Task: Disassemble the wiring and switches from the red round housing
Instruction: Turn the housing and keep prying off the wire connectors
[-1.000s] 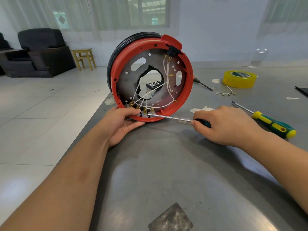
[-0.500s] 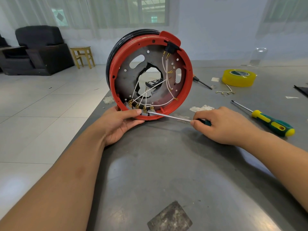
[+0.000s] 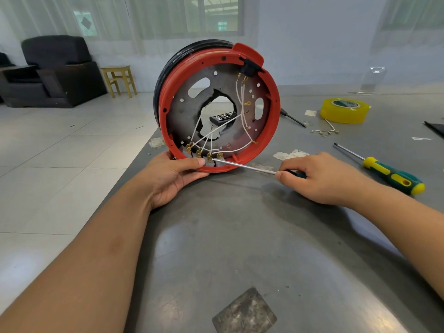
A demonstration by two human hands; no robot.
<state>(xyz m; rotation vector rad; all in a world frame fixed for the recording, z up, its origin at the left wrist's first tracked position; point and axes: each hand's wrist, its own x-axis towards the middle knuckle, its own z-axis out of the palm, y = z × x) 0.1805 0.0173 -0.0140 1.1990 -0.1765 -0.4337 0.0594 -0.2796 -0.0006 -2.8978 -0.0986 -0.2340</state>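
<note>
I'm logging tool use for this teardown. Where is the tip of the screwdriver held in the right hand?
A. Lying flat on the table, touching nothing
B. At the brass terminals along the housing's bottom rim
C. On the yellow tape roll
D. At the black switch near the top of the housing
B: the right hand holds the screwdriver with its tip at the brass terminals inside the bottom rim of the red housing, which the left hand steadies.

Grey metal worktop (image 3: 240,236), scuffed: red round housing (image 3: 274,121) stands on edge near its far left, yellow tape roll (image 3: 344,113) far right, loose wire bundle (image 3: 325,131) just before it, yellow-green screwdriver (image 3: 389,174) right, dark screwdriver (image 3: 292,118) behind housing, square patch (image 3: 243,311) near edge.
</note>
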